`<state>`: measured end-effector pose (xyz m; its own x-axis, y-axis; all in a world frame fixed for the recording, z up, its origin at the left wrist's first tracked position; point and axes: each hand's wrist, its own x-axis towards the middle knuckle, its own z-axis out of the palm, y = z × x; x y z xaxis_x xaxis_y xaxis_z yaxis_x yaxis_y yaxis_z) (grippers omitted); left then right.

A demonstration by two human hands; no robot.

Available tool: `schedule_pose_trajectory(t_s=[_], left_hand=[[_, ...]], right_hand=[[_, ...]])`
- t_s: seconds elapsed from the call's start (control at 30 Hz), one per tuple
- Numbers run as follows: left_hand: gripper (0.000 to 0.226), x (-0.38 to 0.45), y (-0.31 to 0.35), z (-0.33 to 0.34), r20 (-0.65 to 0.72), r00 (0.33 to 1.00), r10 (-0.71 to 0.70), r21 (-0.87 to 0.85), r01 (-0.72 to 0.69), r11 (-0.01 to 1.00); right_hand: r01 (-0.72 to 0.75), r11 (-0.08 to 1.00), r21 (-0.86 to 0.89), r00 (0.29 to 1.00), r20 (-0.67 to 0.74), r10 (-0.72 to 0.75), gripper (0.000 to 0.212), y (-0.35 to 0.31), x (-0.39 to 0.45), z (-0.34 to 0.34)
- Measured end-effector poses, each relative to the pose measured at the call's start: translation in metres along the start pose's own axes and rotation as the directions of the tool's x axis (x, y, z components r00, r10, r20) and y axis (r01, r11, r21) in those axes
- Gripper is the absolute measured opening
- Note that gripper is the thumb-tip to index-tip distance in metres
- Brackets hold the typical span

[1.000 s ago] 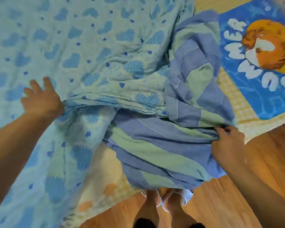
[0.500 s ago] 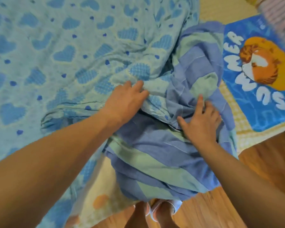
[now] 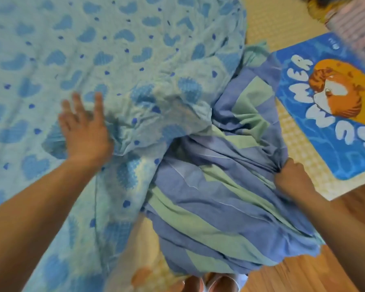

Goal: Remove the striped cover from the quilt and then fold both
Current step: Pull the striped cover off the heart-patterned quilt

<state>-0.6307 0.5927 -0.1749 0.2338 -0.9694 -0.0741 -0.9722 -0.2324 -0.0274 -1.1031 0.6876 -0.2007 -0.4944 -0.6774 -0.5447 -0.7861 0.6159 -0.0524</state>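
Note:
A light blue quilt (image 3: 114, 49) printed with darker blue hearts spreads over the bed, from the far left to the centre. The striped cover (image 3: 219, 197), blue and pale green, lies bunched at its right and hangs over the bed's near edge. My left hand (image 3: 84, 131) lies flat on the quilt with its fingers spread, just left of a rumpled fold. My right hand (image 3: 291, 178) grips a gathered bunch of the striped cover at its right side.
A blue mat (image 3: 335, 106) with an orange cartoon animal and white letters lies on the yellow checked sheet (image 3: 299, 157) at the right. Wooden floor (image 3: 304, 275) shows at the lower right. My feet (image 3: 211, 283) stand at the bed's edge.
My left hand has slid left across the quilt, away from the fold. My right hand has moved right and down and closed on a bunch of the striped cover.

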Motion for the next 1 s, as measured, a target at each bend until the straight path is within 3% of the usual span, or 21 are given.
schedule_pose_trajectory(t_s=[0.03,0.1,0.17,0.2,0.33,0.4,0.5,0.6,0.7,0.83,0.93,1.0], left_hand=[[0.111,-0.011,0.029,-0.004,-0.077,0.968,0.237,0.013,-0.237,0.971],[0.108,-0.033,0.082,-0.007,-0.008,0.835,0.550,0.045,-0.549,0.834],[0.101,-0.046,0.117,0.006,0.166,0.752,0.638,0.066,-0.654,0.754],[0.101,-0.047,0.123,0.015,0.203,0.751,0.628,0.083,-0.652,0.754],[0.111,-0.023,0.097,0.031,0.121,0.902,0.416,0.258,-0.433,0.864],[0.111,-0.005,0.081,0.032,0.203,0.937,0.283,0.138,-0.313,0.940],[0.081,0.004,0.078,0.028,0.310,0.907,0.286,-0.023,-0.293,0.956],[0.054,0.011,0.066,0.014,0.262,0.886,0.382,-0.058,-0.381,0.923],[0.050,0.029,0.022,-0.009,0.147,0.899,0.412,-0.114,-0.398,0.910],[0.044,0.074,-0.075,-0.038,-0.024,0.971,0.238,0.107,-0.235,0.966],[0.041,0.107,-0.123,-0.043,-0.099,0.992,0.075,0.215,-0.052,0.975],[0.036,0.104,-0.119,-0.034,-0.128,0.991,-0.026,0.256,0.058,0.965]], right_hand=[[0.040,0.999,0.001,0.999,-0.023,-0.040,0.049,-0.001,-0.001,0.006],[0.139,0.990,0.032,0.989,-0.062,-0.137,0.070,-0.010,-0.005,0.016],[0.236,0.968,0.081,0.972,-0.015,-0.235,0.092,-0.023,-0.013,0.023],[0.271,0.959,0.083,0.960,0.052,-0.276,0.101,-0.028,-0.018,0.028],[0.413,0.902,-0.124,0.878,0.316,-0.359,0.144,-0.028,-0.040,0.058],[0.469,0.868,-0.165,0.839,0.389,-0.379,0.152,-0.021,-0.044,0.074],[0.488,0.862,-0.136,0.823,0.402,-0.402,0.149,-0.020,-0.050,0.088],[0.457,0.882,-0.116,0.849,0.352,-0.394,0.151,-0.024,-0.045,0.094],[0.439,0.894,-0.090,0.869,0.297,-0.397,0.146,-0.022,-0.032,0.088],[0.444,0.895,0.041,0.863,0.249,-0.439,0.115,-0.011,-0.029,0.081],[0.405,0.898,0.171,0.868,0.235,-0.436,0.111,-0.009,-0.030,0.068],[0.377,0.910,0.171,0.875,0.257,-0.411,0.114,-0.014,-0.037,0.063]])
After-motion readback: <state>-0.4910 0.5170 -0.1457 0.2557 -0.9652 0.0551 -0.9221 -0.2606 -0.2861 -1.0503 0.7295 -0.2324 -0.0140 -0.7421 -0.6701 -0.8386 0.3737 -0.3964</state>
